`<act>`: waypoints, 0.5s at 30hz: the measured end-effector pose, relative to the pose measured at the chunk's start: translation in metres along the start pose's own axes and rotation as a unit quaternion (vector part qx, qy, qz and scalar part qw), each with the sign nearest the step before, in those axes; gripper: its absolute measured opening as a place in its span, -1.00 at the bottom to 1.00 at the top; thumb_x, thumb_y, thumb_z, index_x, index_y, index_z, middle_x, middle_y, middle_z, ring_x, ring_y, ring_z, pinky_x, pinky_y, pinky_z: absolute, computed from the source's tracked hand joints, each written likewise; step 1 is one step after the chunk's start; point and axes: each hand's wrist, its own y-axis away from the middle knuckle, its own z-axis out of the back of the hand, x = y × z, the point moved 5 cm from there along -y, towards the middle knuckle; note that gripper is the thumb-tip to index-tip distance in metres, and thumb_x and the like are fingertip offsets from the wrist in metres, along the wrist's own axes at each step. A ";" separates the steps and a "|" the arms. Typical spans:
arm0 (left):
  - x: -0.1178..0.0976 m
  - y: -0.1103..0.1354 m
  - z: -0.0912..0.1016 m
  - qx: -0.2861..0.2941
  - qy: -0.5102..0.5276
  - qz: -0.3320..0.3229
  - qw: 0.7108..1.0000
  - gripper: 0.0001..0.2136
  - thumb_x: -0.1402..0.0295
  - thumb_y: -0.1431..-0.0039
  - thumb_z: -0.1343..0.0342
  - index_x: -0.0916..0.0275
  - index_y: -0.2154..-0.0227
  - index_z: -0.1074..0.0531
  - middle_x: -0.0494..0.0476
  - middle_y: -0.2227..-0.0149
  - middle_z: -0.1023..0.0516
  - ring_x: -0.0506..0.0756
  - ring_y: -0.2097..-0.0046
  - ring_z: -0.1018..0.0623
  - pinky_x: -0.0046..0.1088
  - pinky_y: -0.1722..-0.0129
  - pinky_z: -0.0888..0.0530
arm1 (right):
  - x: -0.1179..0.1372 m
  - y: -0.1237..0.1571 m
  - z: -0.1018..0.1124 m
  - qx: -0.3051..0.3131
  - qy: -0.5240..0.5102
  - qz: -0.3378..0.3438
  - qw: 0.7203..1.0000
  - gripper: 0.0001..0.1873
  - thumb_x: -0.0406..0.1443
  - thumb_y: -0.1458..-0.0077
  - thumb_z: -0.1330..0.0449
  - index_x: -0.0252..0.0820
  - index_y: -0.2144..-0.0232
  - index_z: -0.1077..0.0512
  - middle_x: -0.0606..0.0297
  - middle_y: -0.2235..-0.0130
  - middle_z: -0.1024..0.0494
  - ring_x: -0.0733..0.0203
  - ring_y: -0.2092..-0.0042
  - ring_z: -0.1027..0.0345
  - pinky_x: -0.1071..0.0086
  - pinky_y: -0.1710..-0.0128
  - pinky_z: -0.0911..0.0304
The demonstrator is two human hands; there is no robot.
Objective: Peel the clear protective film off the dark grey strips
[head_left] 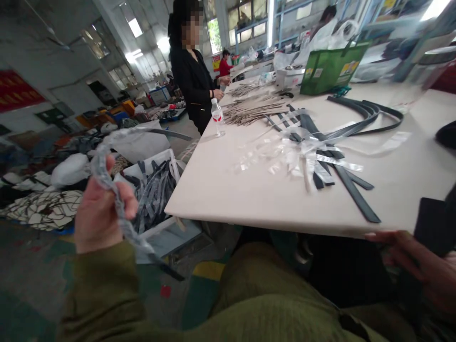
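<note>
My left hand (103,209) is raised at the left, beside the table corner. Its fingers are closed around a dark strap wrapped in clear plastic (123,216). The strap curves above and below my fist, with a bare dark tip at each end. Below the table's front edge at the right, my right hand (413,259) shows blurred, its fingers stretched out and seemingly holding nothing. Nearest to the left hand is a white bin (174,166) filled with similar plastic-wrapped straps (155,194).
On the pale table (213,190) lie dark strips (352,190), crumpled clear plastic sleeves (302,152), thin brownish strips (249,109), a water bottle (217,118) and a green bag (331,69). A person in black (192,71) stands at the table's left side. Heaped goods (46,204) cover the floor.
</note>
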 end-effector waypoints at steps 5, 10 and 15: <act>0.013 -0.096 0.117 -0.071 -0.350 0.140 0.924 -0.69 0.07 -0.12 -0.13 0.17 0.20 -0.44 -0.03 0.47 -0.53 0.07 0.45 -0.56 -0.44 0.54 -0.28 | -0.005 0.011 -0.017 0.036 -0.072 -0.052 0.995 -0.33 0.31 0.49 -0.37 -0.08 0.51 -0.63 0.06 0.30 -0.65 0.05 0.41 -0.40 0.26 0.50 -0.43; 0.059 -0.139 0.099 -0.074 -0.524 0.101 0.842 -0.57 -0.13 0.04 -0.16 0.18 0.49 -0.35 -0.01 0.61 -0.40 0.26 0.13 -0.58 -0.39 0.41 -0.37 | -0.004 0.029 -0.035 0.100 -0.064 -0.023 0.993 -0.36 0.31 0.16 -0.25 -0.10 0.46 -0.66 -0.04 0.37 -0.62 0.21 0.60 -0.14 0.20 0.54 -0.31; 0.164 -0.134 -0.054 0.164 -0.466 0.137 0.859 -0.45 -0.10 -0.04 -0.05 0.31 0.16 -0.49 0.23 0.22 -0.65 0.20 0.19 -0.61 -0.32 0.23 -0.51 | -0.029 0.043 -0.057 0.146 -0.056 -0.035 0.987 -0.33 0.31 0.12 -0.18 -0.14 0.40 -0.61 0.03 0.33 -0.62 0.15 0.55 -0.28 0.21 0.52 -0.29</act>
